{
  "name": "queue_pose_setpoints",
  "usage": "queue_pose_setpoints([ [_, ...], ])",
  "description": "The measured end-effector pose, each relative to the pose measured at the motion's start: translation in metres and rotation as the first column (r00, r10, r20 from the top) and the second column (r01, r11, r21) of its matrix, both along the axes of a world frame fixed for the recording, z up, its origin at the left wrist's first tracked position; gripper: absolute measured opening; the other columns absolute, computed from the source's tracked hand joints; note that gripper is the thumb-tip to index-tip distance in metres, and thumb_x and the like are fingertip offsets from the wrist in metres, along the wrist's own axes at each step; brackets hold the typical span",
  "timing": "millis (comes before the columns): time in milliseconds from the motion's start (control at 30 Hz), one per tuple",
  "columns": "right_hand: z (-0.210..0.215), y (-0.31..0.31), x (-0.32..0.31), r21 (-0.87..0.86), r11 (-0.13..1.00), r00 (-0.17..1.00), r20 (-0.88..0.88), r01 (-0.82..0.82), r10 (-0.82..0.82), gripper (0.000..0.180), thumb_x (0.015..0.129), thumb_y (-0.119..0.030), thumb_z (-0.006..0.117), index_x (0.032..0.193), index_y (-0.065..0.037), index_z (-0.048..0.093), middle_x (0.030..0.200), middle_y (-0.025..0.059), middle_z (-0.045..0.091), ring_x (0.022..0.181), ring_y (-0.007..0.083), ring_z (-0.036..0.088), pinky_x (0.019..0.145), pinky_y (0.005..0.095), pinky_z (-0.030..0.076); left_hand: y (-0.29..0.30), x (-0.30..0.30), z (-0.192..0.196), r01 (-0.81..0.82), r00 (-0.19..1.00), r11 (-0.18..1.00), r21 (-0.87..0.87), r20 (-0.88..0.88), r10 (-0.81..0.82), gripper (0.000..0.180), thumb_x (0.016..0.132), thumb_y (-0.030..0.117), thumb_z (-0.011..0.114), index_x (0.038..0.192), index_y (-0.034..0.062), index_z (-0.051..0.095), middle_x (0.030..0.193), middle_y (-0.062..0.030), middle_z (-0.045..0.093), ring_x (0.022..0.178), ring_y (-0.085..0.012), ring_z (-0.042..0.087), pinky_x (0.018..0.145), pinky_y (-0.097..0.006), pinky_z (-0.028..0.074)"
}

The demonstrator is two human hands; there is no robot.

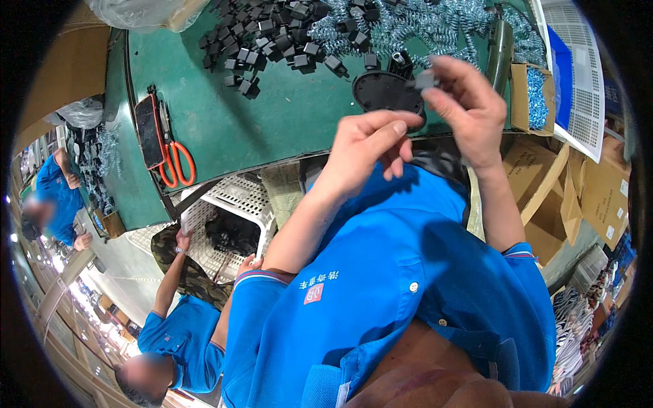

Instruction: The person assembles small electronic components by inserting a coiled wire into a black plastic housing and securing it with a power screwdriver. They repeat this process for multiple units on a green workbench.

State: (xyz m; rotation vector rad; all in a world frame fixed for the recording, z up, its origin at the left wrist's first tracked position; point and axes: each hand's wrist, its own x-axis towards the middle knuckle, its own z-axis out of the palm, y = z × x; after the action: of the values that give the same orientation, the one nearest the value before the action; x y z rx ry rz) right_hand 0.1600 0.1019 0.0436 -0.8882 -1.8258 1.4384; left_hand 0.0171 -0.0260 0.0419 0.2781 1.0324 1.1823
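Over the table's near edge, my right hand [474,112] pinches a small dark grey block [426,81] between thumb and fingertips. My left hand [373,145] is just left of it, thumb and forefinger pressed together; whatever they grip, if anything, is not visible. Beyond both hands lies a black oval disc-shaped part [381,91] with a raised rim, partly covered by the fingers. A heap of small black blocks [272,37] spreads behind and to the left. Next to it is a tangled heap of shiny metal springs [428,30].
Orange-handled scissors [178,163] and a phone [147,129] lie on the green table [224,146] at left. A cardboard box [520,102] of springs sits at the right edge, by a white perforated crate [581,75]. A co-worker [180,333] holds a white basket [262,194] at left.
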Motion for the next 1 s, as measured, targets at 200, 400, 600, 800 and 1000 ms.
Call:
queue_pose_setpoints([
  [200,-0.003,0.033,-0.008,0.222,0.971,0.996,0.052,-0.086,0.077,0.023,0.081,-0.001,0.072,0.104,-0.001,0.068,0.097,0.0031,0.066,0.084,0.0088,0.063,0.072,0.0216,0.051,0.015,-0.012,-0.026,-0.006,-0.046,0.941,0.337,-0.941,0.337,0.047,0.076,0.018,0.077,0.118,0.0005,0.063,0.113,-0.0153,0.060,0.106,-0.0291,0.057,0.088,-0.037,0.048],
  [400,-0.013,0.035,-0.028,0.311,0.944,0.993,0.083,-0.106,0.085,0.026,0.079,0.000,0.071,0.105,-0.005,0.071,0.093,0.0043,0.066,0.079,0.0107,0.063,0.067,0.0236,0.052,0.023,-0.003,-0.042,0.008,-0.134,0.975,0.224,-0.966,0.223,0.058,0.071,0.025,0.081,0.120,-0.0001,0.061,0.113,-0.0141,0.060,0.101,-0.0325,0.056,0.088,-0.041,0.047],
  [600,-0.010,0.036,-0.023,0.423,0.889,0.944,0.328,-0.175,0.030,0.026,0.077,-0.001,0.069,0.102,-0.007,0.072,0.088,0.0085,0.064,0.072,0.0171,0.063,0.064,0.0273,0.051,0.023,-0.002,-0.043,0.001,-0.126,0.974,0.227,-0.966,0.225,0.056,0.071,0.022,0.080,0.118,0.0007,0.060,0.111,-0.0140,0.060,0.102,-0.0328,0.056,0.089,-0.041,0.046],
  [800,-0.014,0.021,-0.030,0.491,0.870,0.946,0.305,-0.055,-0.112,0.029,0.075,-0.004,0.071,0.103,-0.003,0.067,0.088,0.0095,0.063,0.070,0.0206,0.064,0.064,0.0320,0.052,0.028,-0.002,-0.047,-0.046,0.067,0.965,0.259,-0.963,0.262,0.049,0.070,0.016,0.082,0.111,0.0002,0.059,0.108,-0.0163,0.061,0.097,-0.0341,0.061,0.084,-0.040,0.050],
  [1000,-0.039,0.012,-0.032,0.342,0.935,0.939,0.283,0.095,-0.198,0.026,0.075,-0.006,0.074,0.100,-0.003,0.066,0.089,0.0082,0.064,0.068,0.0175,0.064,0.062,0.0300,0.052,0.038,-0.015,-0.038,-0.089,0.360,0.994,0.069,-0.928,0.096,0.050,0.068,0.011,0.083,0.109,-0.0021,0.058,0.098,-0.0167,0.066,0.089,-0.0261,0.067,0.079,-0.034,0.053],
])
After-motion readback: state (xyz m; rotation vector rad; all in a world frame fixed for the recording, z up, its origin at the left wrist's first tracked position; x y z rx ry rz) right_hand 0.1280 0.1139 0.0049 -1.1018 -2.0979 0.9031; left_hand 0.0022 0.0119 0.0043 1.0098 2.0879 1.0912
